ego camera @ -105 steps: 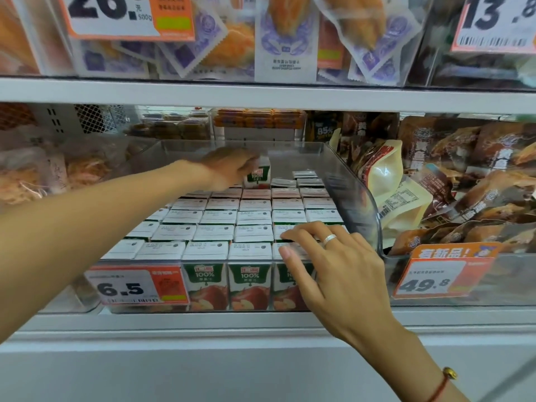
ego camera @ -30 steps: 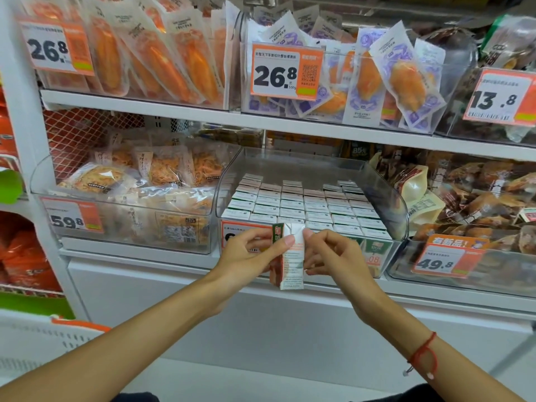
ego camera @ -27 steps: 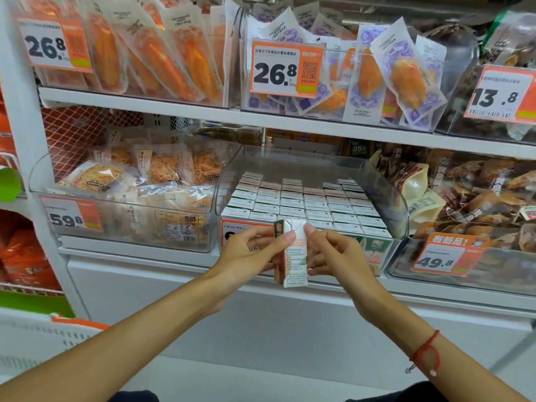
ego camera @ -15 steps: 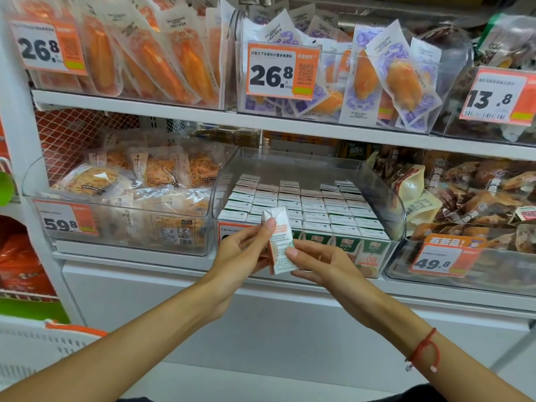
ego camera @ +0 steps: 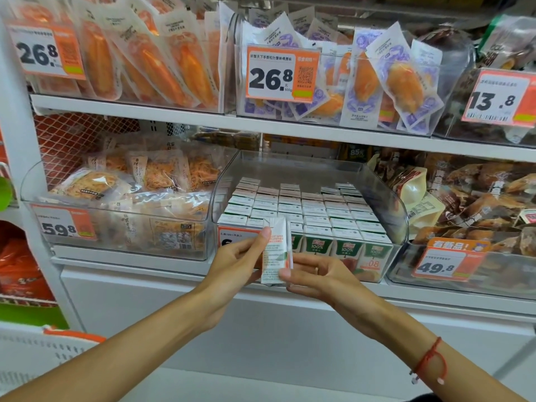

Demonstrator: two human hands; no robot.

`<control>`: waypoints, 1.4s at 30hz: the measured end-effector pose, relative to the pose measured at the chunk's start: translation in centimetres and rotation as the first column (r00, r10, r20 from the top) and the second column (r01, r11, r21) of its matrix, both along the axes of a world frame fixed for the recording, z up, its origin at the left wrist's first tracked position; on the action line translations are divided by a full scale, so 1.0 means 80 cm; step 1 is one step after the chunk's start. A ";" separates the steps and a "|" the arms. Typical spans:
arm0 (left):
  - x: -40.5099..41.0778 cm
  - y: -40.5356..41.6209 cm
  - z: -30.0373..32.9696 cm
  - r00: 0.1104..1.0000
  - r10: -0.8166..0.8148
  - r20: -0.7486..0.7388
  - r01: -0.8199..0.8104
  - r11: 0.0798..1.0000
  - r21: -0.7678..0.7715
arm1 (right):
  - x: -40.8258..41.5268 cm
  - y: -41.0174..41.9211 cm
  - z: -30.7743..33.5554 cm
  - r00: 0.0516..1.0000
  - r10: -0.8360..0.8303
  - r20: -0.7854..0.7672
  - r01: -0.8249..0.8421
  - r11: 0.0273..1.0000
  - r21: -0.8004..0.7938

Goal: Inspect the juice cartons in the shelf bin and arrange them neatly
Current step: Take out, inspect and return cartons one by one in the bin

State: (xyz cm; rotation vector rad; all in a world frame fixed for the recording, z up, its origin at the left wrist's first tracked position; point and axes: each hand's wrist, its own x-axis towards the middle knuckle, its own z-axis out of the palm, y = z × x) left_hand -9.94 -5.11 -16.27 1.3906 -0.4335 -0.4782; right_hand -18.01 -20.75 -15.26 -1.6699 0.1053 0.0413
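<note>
A small juice carton (ego camera: 275,253) is held upright in front of the clear shelf bin (ego camera: 385,204), its white printed side facing me. My left hand (ego camera: 236,262) pinches its left side, thumb near the top corner. My right hand (ego camera: 316,275) pinches its lower right corner from below. Several rows of juice cartons (ego camera: 307,211) stand packed in the bin, white tops up and green apple fronts showing along the front row.
A bin of shredded snack packs (ego camera: 130,198) stands to the left and a bin of brown pouches (ego camera: 478,204) to the right. Hanging packets fill the upper shelf (ego camera: 203,117). A white basket (ego camera: 37,352) sits at lower left.
Both hands left the bin and brought one carton out in front of it. Over the last second the carton was turned in my fingers, and my right hand slid down to its bottom corner.
</note>
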 end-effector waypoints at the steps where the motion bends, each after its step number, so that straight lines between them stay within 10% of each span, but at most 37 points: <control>1: 0.000 -0.001 0.000 1.000 0.024 0.003 -0.024 1.000 -0.004 | 0.000 0.001 0.000 0.999 -0.026 0.019 0.026 1.000 -0.018; 11: -0.006 -0.010 -0.001 0.988 0.150 0.042 -0.150 0.989 -0.002 | 0.002 0.007 -0.006 0.929 -0.256 0.269 0.348 0.851 -0.394; 17: 0.010 0.000 0.000 1.000 -0.007 0.023 0.008 1.000 -0.021 | -0.002 -0.007 0.004 0.997 -0.065 0.029 0.069 0.986 -0.150; 22: 0.008 0.004 0.001 0.999 -0.037 0.018 0.038 0.997 -0.065 | 0.000 -0.008 0.003 0.982 -0.163 0.098 0.171 0.982 -0.086; 34: -0.011 -0.004 0.008 1.000 -0.011 0.012 0.011 0.999 0.051 | -0.007 0.016 -0.006 0.830 -0.272 0.487 0.511 0.722 -0.467; 42: 0.011 0.015 0.016 0.977 -0.140 -0.160 0.145 0.989 0.022 | -0.009 0.002 0.010 0.962 -0.158 0.223 0.197 0.966 -0.166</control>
